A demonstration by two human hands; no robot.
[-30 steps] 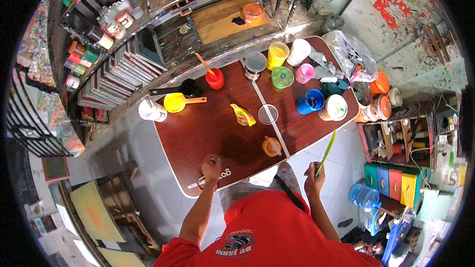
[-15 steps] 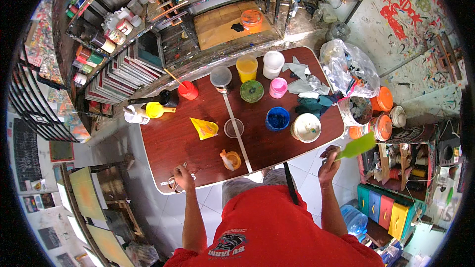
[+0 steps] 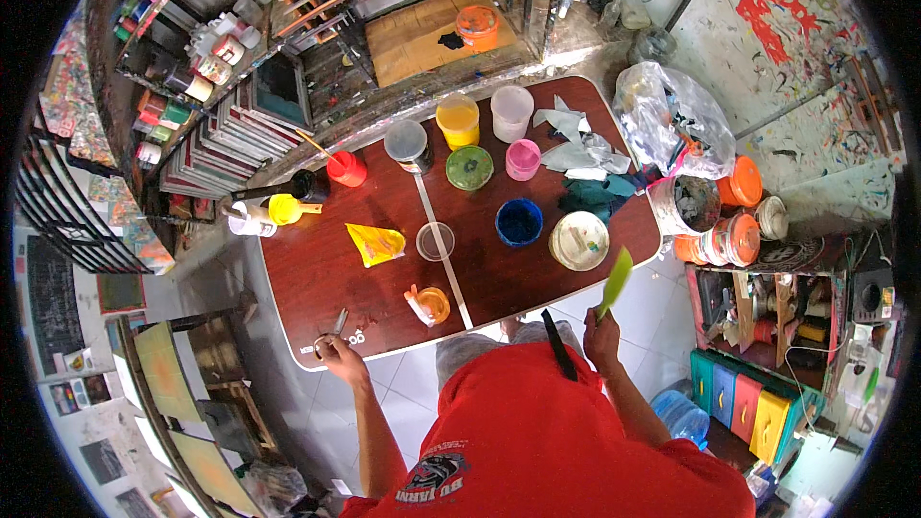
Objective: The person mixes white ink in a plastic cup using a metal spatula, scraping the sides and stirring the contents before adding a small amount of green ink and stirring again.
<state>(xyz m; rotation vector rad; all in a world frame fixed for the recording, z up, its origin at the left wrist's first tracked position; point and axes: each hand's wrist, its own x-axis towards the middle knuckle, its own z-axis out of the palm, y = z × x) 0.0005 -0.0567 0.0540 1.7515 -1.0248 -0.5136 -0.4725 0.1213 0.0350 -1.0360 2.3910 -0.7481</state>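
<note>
My right hand (image 3: pixel 602 338), off the table's near right edge, is closed round the handle of a lime-green spatula (image 3: pixel 617 282), its flat blade pointing up. At the near left corner my left hand (image 3: pixel 342 361) is closed on what looks like a pair of scissors (image 3: pixel 341 320); the metal tips show past the fingers. Nearest to the spatula stands a white tub (image 3: pixel 579 241), with a tub of blue paint (image 3: pixel 519 223) to its left. An orange-brown cup (image 3: pixel 434 305) with a small white-and-orange thing at its rim, a yellow pouch (image 3: pixel 377 244) and a round clear lid (image 3: pixel 436 242) lie mid-table.
On the dark red table (image 3: pixel 317 278), tubs of green (image 3: pixel 469 168), yellow (image 3: pixel 458 123) and pink paint (image 3: pixel 523 160) stand further back. A red cup (image 3: pixel 346 169) holds a stick. Grey rags (image 3: pixel 580 149) lie far right, beside a plastic bag (image 3: pixel 672 120). Shelves (image 3: pixel 336 14) line the back.
My right hand and the spatula have moved left, and the blade has turned from sideways to upright. My left hand has shifted slightly left and down. The view has shifted a little.
</note>
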